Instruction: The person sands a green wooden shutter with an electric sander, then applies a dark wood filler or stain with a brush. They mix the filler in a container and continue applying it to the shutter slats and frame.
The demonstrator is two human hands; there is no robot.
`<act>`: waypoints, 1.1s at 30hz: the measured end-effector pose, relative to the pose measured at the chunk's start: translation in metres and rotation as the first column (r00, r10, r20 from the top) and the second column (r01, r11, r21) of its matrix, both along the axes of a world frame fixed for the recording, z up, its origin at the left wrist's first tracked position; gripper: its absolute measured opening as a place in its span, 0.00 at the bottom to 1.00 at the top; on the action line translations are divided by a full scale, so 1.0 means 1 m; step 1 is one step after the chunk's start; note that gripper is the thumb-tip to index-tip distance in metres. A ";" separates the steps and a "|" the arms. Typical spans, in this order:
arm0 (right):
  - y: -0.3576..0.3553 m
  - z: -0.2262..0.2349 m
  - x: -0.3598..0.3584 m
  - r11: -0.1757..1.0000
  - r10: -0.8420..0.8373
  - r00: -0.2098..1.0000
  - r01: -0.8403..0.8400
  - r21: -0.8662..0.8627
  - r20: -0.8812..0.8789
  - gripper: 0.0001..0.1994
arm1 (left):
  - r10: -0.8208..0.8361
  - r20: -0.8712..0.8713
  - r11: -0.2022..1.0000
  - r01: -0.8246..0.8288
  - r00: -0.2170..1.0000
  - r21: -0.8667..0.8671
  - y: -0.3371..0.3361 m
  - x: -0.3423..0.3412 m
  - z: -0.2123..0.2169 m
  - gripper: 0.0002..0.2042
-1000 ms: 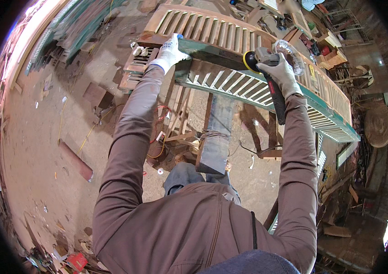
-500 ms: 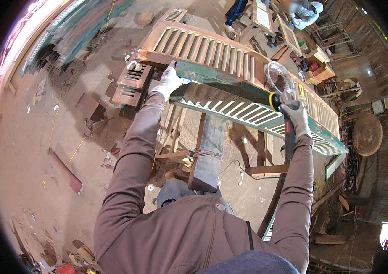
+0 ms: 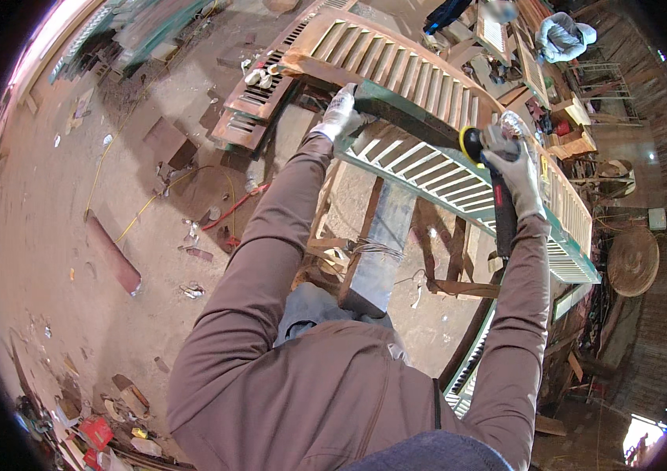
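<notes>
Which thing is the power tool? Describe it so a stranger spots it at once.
Find the big green-edged louvred shutter across the upper middle. At its near edge, the gloved right grip holds the power tool. Its yellow-rimmed disc and long black body set it apart from the wooden slats around it.

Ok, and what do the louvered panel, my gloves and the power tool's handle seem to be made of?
Louvered panel: probably wood, with a bare-looking brown face and green paint along the edge. Gloves: apparently fabric, given the soft, matte white surface; any coating is unclear. Power tool's handle: likely hard plastic, being smooth and black, though painted metal is possible.
</notes>
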State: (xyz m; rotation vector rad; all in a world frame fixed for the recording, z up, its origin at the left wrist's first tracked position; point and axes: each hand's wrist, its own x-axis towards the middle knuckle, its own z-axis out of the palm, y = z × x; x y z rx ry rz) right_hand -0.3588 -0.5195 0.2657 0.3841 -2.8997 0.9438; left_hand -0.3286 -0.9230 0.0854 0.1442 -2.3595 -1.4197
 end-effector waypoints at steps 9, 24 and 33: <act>-0.170 0.022 0.025 0.986 0.086 0.995 -0.091 0.141 0.045 0.45 | 0.005 -0.066 0.992 0.003 0.998 0.125 0.005 -0.016 -0.020 0.35; -0.254 0.032 0.017 0.956 0.219 0.970 -0.235 0.177 0.106 0.52 | -0.033 -0.083 0.987 0.046 0.996 0.152 -0.003 -0.029 -0.049 0.33; -0.222 0.036 0.028 0.961 0.108 0.991 -0.124 0.247 0.078 0.55 | 0.098 -0.210 0.995 -0.096 0.973 0.018 -0.007 -0.017 -0.034 0.34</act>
